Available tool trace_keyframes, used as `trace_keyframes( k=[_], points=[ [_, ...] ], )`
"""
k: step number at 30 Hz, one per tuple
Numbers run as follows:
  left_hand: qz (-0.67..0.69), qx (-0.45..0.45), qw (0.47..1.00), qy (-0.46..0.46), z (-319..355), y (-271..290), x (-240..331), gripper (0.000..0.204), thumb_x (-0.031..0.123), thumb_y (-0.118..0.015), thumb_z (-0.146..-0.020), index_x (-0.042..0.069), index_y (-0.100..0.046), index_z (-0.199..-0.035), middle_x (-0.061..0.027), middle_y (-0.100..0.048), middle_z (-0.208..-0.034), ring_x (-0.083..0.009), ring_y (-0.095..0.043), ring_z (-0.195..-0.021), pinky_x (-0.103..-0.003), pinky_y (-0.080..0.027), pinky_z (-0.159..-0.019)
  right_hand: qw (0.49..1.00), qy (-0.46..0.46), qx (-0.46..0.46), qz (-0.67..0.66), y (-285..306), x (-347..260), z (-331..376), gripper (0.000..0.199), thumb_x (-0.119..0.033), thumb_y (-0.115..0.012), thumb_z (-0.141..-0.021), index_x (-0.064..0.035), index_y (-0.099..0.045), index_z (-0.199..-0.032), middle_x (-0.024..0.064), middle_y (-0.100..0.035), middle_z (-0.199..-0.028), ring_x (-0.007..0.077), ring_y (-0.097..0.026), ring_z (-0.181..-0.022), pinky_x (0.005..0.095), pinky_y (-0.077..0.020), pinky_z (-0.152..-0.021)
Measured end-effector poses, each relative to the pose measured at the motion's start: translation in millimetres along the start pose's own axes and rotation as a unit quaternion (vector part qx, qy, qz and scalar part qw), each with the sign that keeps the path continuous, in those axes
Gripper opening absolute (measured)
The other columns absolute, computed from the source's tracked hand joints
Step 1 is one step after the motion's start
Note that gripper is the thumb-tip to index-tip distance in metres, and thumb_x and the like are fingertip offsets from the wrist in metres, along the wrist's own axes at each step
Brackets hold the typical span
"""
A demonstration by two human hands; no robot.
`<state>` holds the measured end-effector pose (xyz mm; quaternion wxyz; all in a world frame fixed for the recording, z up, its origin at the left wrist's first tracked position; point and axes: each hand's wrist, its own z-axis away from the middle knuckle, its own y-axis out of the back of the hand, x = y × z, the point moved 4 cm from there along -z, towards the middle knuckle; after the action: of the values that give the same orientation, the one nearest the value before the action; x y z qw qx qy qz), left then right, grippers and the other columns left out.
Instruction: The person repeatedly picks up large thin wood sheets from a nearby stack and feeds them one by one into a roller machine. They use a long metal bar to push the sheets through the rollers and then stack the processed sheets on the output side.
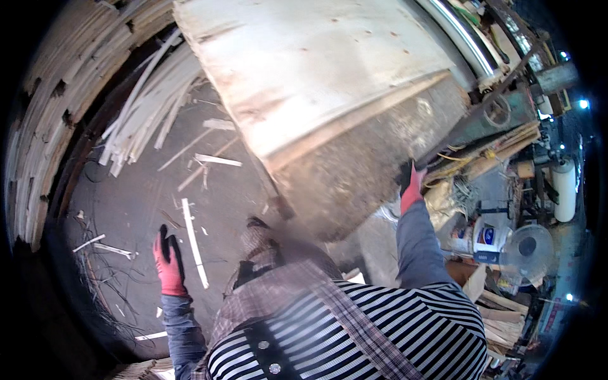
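Note:
My left hand [169, 263], in a red glove with dark fingers, hangs over the floor on the left. Its fingers are stretched out and nothing is in them. At the right, my right hand [410, 188] wears a matching glove and is at the edge of the worn brown tabletop [361, 171], beside a green metal machine part [487, 117]. Its dark fingers blend into the edge there, so their grip is unclear. Pale wood veneer sheets [316, 69] lie on the far part of this tabletop, their near edge slanting across it.
Long veneer strips [149, 95] lean at the far left beside stacked sheets [76, 76]. Loose scraps [194, 244] litter the floor. A shiny metal roller [459, 35] runs along the far right. Right of me stand a white bucket [491, 237] and wood pieces [500, 316].

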<state>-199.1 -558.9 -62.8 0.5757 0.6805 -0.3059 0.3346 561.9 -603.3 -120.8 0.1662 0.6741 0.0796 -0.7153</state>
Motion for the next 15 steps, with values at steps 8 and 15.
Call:
trace_keyframes(
  k=[8,15],
  points=[
    [-0.037,-0.127,0.99,-0.039,-107.0,3.4,-23.5,0.04,0.006,-0.055,-0.083,0.006,-0.046,-0.122,-0.0146,-0.046,-0.118,-0.0242,-0.051,-0.104,-0.031,-0.045,-0.087,0.984,0.047,0.157,0.066,32.8,40.2,-2.0,0.051,-0.027,-0.061,-0.08,-0.0031,-0.039,-0.12,0.0152,-0.053,-0.111,0.0263,-0.054,-0.092,0.0352,-0.0444,-0.077],
    [0.005,-0.171,0.983,0.067,-193.6,6.1,-79.7,0.037,0.016,-0.056,-0.084,0.006,-0.05,-0.119,-0.0148,-0.053,-0.111,-0.0274,-0.053,-0.101,-0.033,-0.042,-0.087,0.919,0.006,0.241,0.312,-0.2,8.0,20.2,0.06,-0.03,-0.063,-0.078,0.0009,-0.037,-0.122,0.0156,-0.054,-0.106,0.0242,-0.055,-0.088,0.0347,-0.0459,-0.074]
  ],
)
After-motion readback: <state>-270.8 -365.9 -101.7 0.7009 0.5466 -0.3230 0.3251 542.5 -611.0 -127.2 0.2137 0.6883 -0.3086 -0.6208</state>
